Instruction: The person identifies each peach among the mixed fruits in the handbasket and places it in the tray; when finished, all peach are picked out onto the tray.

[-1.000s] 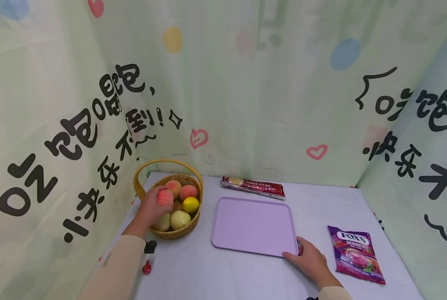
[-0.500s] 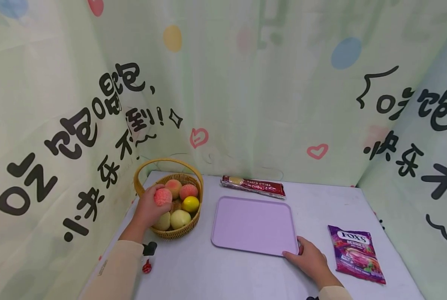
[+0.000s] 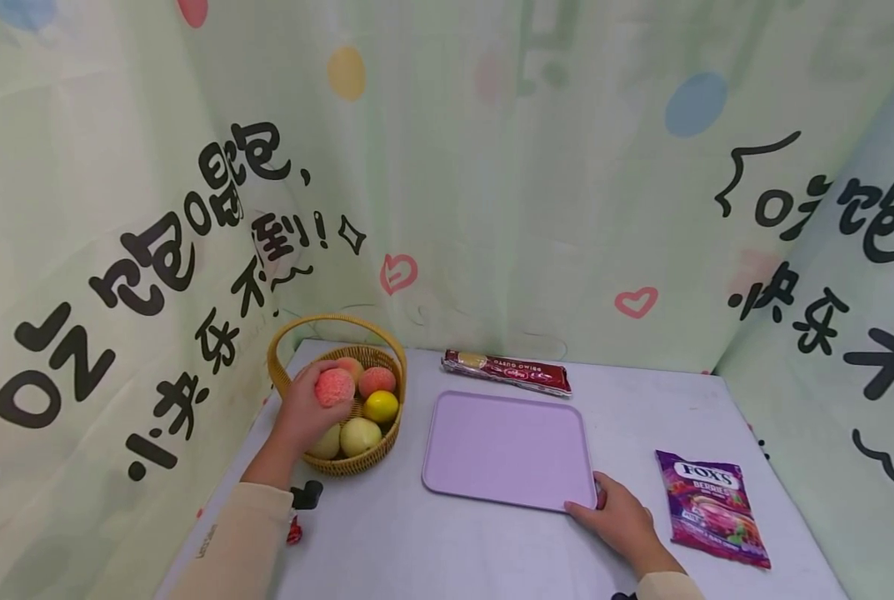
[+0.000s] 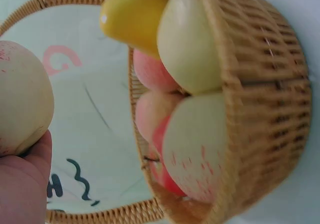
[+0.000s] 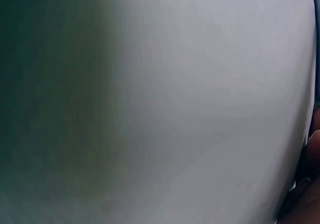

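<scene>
My left hand (image 3: pixel 304 417) holds a pink, round peach (image 3: pixel 335 387) over the wicker basket (image 3: pixel 349 468). In the left wrist view the held peach (image 4: pixel 22 99) shows a pale side with red specks, raised clear of the other fruit. Inside the basket sit another peach (image 3: pixel 377 382), a yellow lemon (image 3: pixel 381 407) and a pale green fruit (image 3: pixel 360 437); a red apple (image 4: pixel 170 176) shows low among them from the wrist. My right hand (image 3: pixel 619 518) grips the near right corner of a lilac tray (image 3: pixel 506 454), thumb at its front edge. The right wrist view is mostly blurred white, fingers (image 5: pixel 312 154) at its edge.
A long dark red packet (image 3: pixel 506 372) lies behind the tray. To the right of my right hand is a purple FOX'S candy bag (image 3: pixel 712 510). The basket's tall handle (image 3: pixel 334 318) arches above it. A printed curtain (image 3: pixel 476 183) encloses the white table at the back and sides.
The left hand with its peach shifted slightly left, then back right and a little up, staying over the basket. The right hand and the tray have stayed put.
</scene>
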`<state>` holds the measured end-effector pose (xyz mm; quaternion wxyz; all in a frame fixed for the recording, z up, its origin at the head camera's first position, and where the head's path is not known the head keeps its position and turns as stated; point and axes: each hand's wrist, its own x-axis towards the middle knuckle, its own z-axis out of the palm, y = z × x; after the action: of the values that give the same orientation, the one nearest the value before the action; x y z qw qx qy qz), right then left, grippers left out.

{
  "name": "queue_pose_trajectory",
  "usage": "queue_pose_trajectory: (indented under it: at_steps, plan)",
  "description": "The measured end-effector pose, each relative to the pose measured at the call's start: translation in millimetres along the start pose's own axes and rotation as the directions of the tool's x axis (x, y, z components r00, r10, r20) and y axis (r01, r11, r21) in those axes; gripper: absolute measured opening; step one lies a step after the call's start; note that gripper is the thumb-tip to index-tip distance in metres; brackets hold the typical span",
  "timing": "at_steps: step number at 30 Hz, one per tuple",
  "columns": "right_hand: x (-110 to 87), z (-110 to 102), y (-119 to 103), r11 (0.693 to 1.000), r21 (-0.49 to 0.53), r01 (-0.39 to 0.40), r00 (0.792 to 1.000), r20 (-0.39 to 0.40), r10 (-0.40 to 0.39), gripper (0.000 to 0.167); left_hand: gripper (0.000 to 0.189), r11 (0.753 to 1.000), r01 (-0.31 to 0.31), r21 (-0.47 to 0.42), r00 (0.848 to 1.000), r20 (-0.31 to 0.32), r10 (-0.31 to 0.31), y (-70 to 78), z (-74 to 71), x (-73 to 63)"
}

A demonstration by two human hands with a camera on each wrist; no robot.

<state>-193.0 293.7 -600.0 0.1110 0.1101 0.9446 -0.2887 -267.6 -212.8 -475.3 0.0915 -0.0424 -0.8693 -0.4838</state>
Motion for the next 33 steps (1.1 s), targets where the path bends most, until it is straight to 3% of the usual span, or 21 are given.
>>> queue_pose_trajectory:
  at_steps: [7, 14, 20, 26, 33]
  plan:
    - [0.5, -0.5, -0.2, 1.0, 0.003, 0.0, 1.0, -0.004, 0.0, 0.118, 0.062, 0.999, -0.044, 0.015, 0.999, 0.018, 0.043, 15.4, 10.9, -0.7]
    - [4.0, 3.5, 3.3, 1.0, -0.001, 0.007, 1.0, -0.007, -0.007, 0.116, 0.059, 0.997, -0.061, -0.044, 0.998, 0.032, 0.063, 24.8, 26.2, -5.2]
    - [3.5, 2.1, 3.0, 1.0, -0.004, -0.002, 1.0, -0.008, 0.002, 0.119, 0.059, 0.998, -0.047, -0.049, 0.998, 0.048, 0.049, 33.6, 46.5, -8.4]
    - [4.0, 2.0, 4.4, 1.0, -0.005, 0.001, 1.0, -0.015, -0.001, 0.117, 0.061, 0.995, -0.085, -0.06, 0.994, 0.071, 0.089, 41.3, 69.1, -7.9]
    - [5.2, 3.5, 4.9, 1.0, 0.004, -0.008, 1.0, -0.002, 0.008, 0.123, 0.065, 0.993, -0.088, -0.072, 0.992, 0.085, 0.094, 45.0, 89.9, -6.3]
